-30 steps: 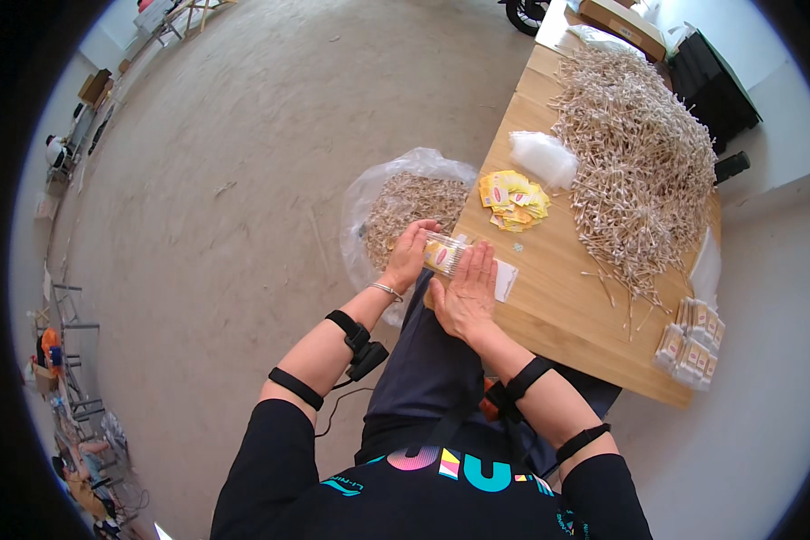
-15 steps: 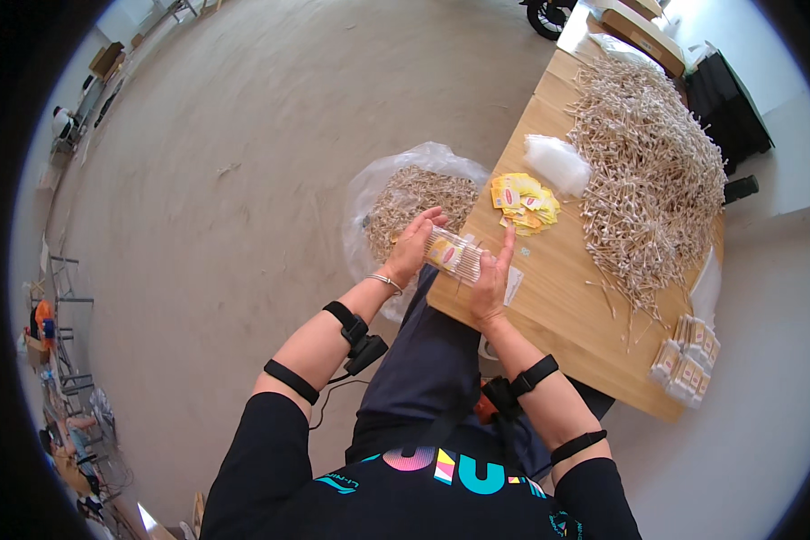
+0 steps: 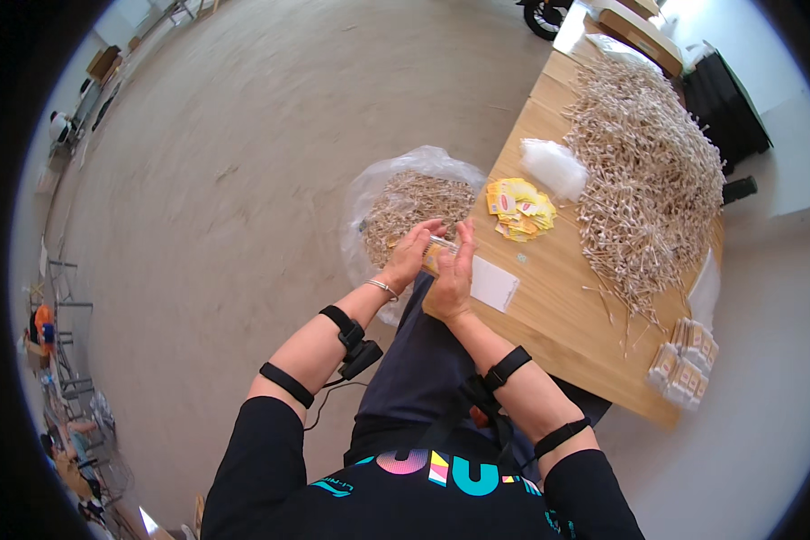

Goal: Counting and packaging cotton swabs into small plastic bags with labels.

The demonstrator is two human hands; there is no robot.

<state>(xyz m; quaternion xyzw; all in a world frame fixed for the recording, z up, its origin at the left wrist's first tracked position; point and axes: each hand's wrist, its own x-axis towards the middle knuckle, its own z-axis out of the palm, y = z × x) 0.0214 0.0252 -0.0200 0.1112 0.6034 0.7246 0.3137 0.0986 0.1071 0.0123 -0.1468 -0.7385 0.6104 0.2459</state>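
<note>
Between my two hands, at the near left corner of the table, is a clear pack of cotton swabs (image 3: 435, 256) with a yellow label card showing in it. My left hand (image 3: 410, 256) grips its left side. My right hand (image 3: 452, 276) presses on its right side, fingers pointing up and hiding much of the pack. Beside my right hand, a white rectangular card (image 3: 494, 283) lies on the wooden table (image 3: 567, 315). A loose pile of yellow label cards (image 3: 520, 210) sits just beyond it, with a stack of clear plastic bags (image 3: 555, 168) behind.
A big heap of loose cotton swabs (image 3: 648, 171) covers the table's right side. Several filled packs (image 3: 684, 364) are stacked at its near right edge. On the floor left of the table stands an open plastic bag of swabs (image 3: 418, 207). A black case (image 3: 727, 108) is behind the heap.
My right hand has moved left and closed in toward my left hand, covering more of the swab pack. The white card on the table is now uncovered.
</note>
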